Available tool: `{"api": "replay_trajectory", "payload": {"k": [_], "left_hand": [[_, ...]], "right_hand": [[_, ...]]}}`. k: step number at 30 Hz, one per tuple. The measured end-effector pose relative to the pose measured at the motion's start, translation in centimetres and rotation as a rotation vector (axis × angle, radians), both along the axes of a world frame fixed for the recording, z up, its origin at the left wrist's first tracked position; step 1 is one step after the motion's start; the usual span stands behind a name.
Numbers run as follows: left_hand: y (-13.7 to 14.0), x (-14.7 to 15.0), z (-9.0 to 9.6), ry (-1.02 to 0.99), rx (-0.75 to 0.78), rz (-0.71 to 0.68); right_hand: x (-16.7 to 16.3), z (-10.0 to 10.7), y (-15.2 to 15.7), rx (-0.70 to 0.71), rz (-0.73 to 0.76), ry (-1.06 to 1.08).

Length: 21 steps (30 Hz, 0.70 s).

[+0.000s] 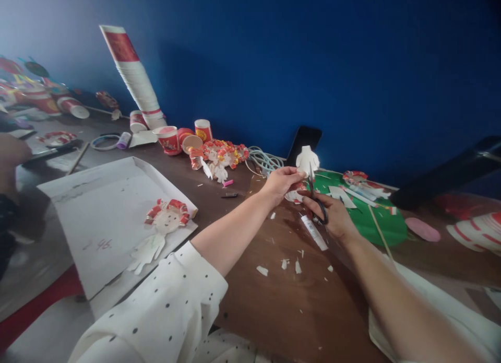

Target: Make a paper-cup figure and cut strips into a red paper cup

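Note:
A white paper cutout point(307, 158), shaped like a small garment, is pinched in my left hand point(285, 183). My right hand point(331, 214) has its fingers through the handles of dark scissors point(311, 180), whose blades stand up against the lower edge of the cutout. Whether the blades are parted I cannot make out. Just below both hands lies a white tube point(314, 233) on the brown table point(282, 300). Several paper scraps point(298, 267) are scattered nearer to me. Partly hidden behind my hands is another red and white paper piece point(293, 197).
A white box lid point(105, 196) bears a paper doll point(166, 219) on the left. Red paper cups point(168, 140) and a tall cup stack point(136, 81) stand by the blue wall. Right are green card point(376, 230) and a stick point(379, 230). Another person's arm point(8, 164) shows far left.

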<state>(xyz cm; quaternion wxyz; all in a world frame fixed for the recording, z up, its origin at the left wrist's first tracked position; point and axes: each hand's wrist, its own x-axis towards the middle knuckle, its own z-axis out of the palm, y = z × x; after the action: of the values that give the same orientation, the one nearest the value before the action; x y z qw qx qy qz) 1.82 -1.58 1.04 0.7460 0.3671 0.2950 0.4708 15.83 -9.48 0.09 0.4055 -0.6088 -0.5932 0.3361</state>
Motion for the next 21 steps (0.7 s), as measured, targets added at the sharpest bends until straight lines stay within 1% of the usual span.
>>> {"api": "replay_trajectory", "payload": {"k": [4,9,13,21], "left_hand": [[0.4,-0.5,0.2,-0.068,-0.006,0.057],[1.0,-1.2,0.4,-0.195,-0.080,0.136],[1.1,-1.4,0.3,-0.205,-0.120,0.154],[0.9,-1.0,-0.1,-0.217,-0.120,0.115]], "right_hand": [[0.3,-0.7,0.3,-0.038,0.050,-0.042],[0.6,-1.2,0.6,-0.037,0.104,-0.064],[0.7,-1.3,0.6,-0.034,0.069,-0.055],[0.0,-1.0,0.5,-0.026,-0.005,0.001]]}}
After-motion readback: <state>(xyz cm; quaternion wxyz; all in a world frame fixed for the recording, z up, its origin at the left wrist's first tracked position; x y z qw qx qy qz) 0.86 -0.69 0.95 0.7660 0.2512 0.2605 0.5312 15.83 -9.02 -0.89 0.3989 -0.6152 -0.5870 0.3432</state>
